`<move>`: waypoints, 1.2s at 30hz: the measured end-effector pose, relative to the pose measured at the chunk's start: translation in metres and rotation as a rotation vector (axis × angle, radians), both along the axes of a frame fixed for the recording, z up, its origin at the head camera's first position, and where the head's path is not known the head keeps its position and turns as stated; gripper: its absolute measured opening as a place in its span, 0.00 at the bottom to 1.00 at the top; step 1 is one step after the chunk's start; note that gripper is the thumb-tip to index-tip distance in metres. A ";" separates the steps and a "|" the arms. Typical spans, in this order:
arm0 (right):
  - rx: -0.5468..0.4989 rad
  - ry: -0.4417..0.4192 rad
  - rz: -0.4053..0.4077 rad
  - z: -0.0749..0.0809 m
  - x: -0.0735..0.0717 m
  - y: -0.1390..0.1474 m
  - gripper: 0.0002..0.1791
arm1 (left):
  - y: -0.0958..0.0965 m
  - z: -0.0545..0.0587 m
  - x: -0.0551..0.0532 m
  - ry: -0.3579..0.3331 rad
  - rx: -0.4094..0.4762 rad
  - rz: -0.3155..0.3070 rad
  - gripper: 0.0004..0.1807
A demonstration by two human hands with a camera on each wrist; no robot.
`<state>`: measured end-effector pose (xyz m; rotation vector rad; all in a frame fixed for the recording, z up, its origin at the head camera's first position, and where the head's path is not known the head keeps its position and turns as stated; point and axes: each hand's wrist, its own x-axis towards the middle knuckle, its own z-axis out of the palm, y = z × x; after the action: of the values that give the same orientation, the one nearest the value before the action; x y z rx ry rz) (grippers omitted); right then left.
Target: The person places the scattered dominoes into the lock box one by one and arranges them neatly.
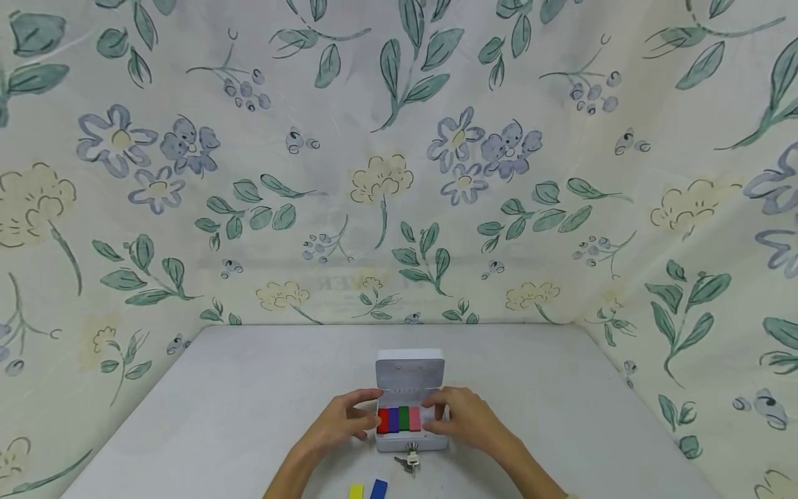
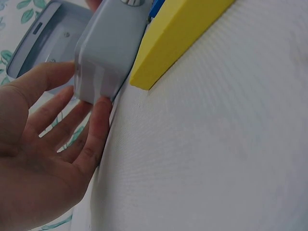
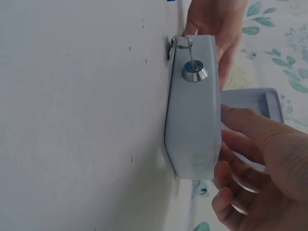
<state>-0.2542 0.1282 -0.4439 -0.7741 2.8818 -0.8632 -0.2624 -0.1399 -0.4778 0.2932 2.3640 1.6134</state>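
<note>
A light grey metal cash box stands with its lid raised. Inside, a red block, a purple block, a green block and a pink block stand side by side toward the left. My left hand is at the box's left side, thumb by the red block; in the left wrist view its spread fingers touch the box's corner. My right hand bends over the right rim, fingertips beside the pink block. In the right wrist view, the box wall partly hides these fingers.
A bunch of keys hangs from the lock on the box's front. A yellow block and a blue block lie on the white table in front. Floral cloth rises behind and at both sides.
</note>
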 end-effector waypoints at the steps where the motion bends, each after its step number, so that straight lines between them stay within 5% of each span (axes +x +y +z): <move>1: -0.002 -0.001 -0.005 0.000 0.001 0.000 0.19 | 0.000 0.000 0.000 0.000 -0.001 -0.001 0.30; 16: -0.039 -0.023 -0.033 0.007 0.022 -0.004 0.19 | 0.000 -0.001 -0.001 -0.002 -0.004 -0.003 0.30; 36: -0.136 -0.165 -0.011 0.006 0.044 -0.019 0.20 | 0.001 0.000 0.001 0.005 -0.013 0.008 0.30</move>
<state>-0.2101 0.1091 -0.4383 -0.6621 2.7092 -1.0796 -0.2610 -0.1384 -0.4776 0.2864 2.3810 1.6022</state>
